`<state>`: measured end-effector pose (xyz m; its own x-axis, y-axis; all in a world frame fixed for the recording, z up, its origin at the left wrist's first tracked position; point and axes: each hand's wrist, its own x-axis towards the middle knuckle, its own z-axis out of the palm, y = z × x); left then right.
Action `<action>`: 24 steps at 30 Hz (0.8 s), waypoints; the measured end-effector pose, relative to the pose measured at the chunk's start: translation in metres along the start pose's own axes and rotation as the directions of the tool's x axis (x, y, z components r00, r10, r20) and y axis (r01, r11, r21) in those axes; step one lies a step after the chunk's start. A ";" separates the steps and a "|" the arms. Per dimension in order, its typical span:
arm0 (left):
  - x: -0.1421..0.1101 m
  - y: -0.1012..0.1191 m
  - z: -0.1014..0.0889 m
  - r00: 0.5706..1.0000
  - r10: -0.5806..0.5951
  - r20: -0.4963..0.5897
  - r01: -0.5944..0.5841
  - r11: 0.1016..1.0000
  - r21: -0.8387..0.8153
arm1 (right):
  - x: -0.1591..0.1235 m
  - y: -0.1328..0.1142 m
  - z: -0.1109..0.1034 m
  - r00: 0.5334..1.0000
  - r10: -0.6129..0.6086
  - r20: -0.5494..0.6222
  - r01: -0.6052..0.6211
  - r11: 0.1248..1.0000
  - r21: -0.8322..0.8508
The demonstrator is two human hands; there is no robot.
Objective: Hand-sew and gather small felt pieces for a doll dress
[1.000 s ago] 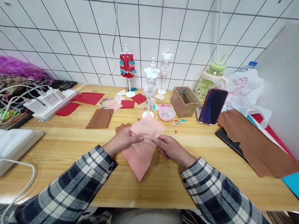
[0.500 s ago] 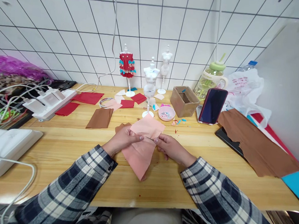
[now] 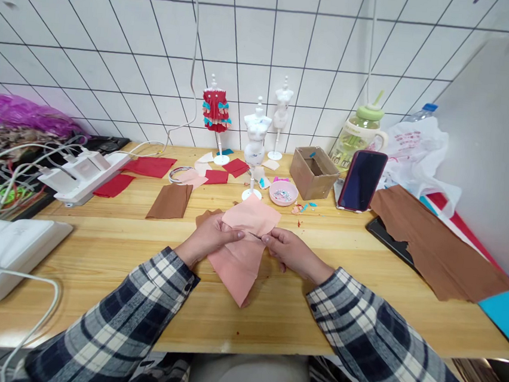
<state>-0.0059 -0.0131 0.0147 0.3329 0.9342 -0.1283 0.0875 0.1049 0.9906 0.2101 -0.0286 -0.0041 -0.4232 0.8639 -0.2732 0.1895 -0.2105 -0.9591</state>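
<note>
A piece of pink fabric [image 3: 241,256] lies folded on the wooden table [image 3: 109,243] in front of me. My left hand [image 3: 209,238] pinches the fabric at its fold, fingers closed on it. My right hand [image 3: 291,251] is closed too, pinching a thin needle [image 3: 255,235] whose tip points left into the fold. The two hands nearly touch at the fold. A brown scrap [image 3: 207,215] peeks out from under the left hand.
Three small white mannequins [image 3: 256,140] stand at the back, one in a red dress [image 3: 216,110]. Nearby are a pink bowl [image 3: 283,193], a cardboard box [image 3: 314,173], a propped phone [image 3: 362,180], brown fabric [image 3: 433,244], red scraps [image 3: 149,166], and white devices with cables [image 3: 82,174] at left.
Hardly anything moves. My right hand has drawn slightly to the right, so more of the needle shows between the two hands.
</note>
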 end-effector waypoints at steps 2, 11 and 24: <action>0.000 -0.001 0.001 1.000 -0.011 0.022 0.011 1.000 -0.024 | 0.000 -0.001 0.000 1.000 0.014 0.012 -0.014 1.000 -0.005; 0.000 -0.003 0.001 0.998 -0.036 0.052 0.039 0.998 -0.041 | -0.001 -0.003 0.002 1.000 0.022 0.015 -0.021 0.999 -0.037; 0.002 -0.005 -0.001 0.999 0.004 0.042 0.001 0.993 -0.120 | -0.001 -0.001 -0.002 0.999 -0.024 0.044 0.024 1.000 0.004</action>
<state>-0.0064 -0.0113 0.0093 0.3727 0.9193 -0.1264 -0.0253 0.1462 0.9889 0.2123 -0.0279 -0.0028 -0.4660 0.8479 -0.2527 0.1752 -0.1915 -0.9657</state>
